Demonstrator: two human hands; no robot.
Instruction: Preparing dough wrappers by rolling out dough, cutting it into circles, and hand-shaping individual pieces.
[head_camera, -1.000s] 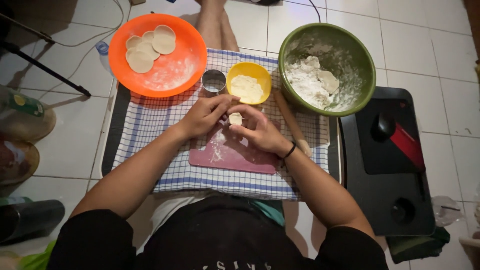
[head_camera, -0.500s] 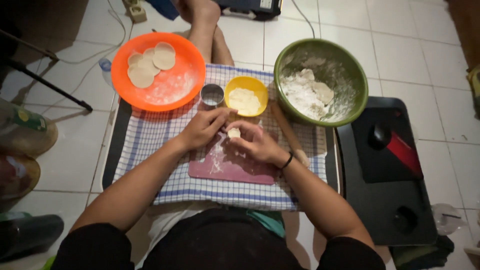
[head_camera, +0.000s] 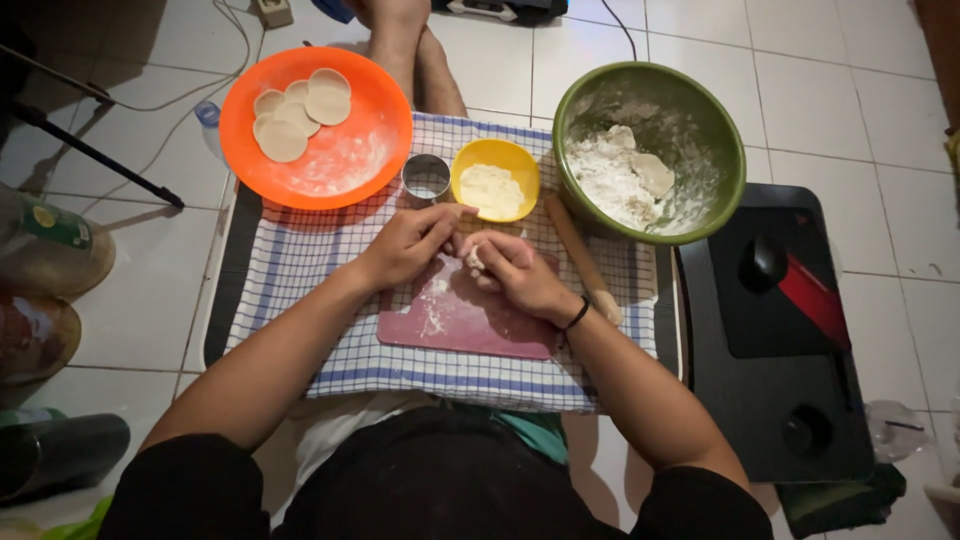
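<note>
My left hand (head_camera: 408, 242) and my right hand (head_camera: 512, 272) meet above a pink floured mat (head_camera: 470, 318) and pinch a small pale piece of dough (head_camera: 472, 259) between their fingertips. The mat lies on a blue-checked cloth (head_camera: 300, 260). Just beyond the hands stand a small yellow bowl of filling (head_camera: 494, 178) and a round metal cutter (head_camera: 426, 177). A wooden rolling pin (head_camera: 580, 255) lies beside my right hand.
An orange plate (head_camera: 360, 150) with several flat dough rounds sits at the back left. A green bowl (head_camera: 700, 130) with flour and dough sits at the back right. A black tray (head_camera: 780, 350) lies on the tiled floor to the right. Bottles stand at the left.
My hands stay together over the mat, working the dough piece; the fingers have closed more tightly around it. The view has shifted slightly.
</note>
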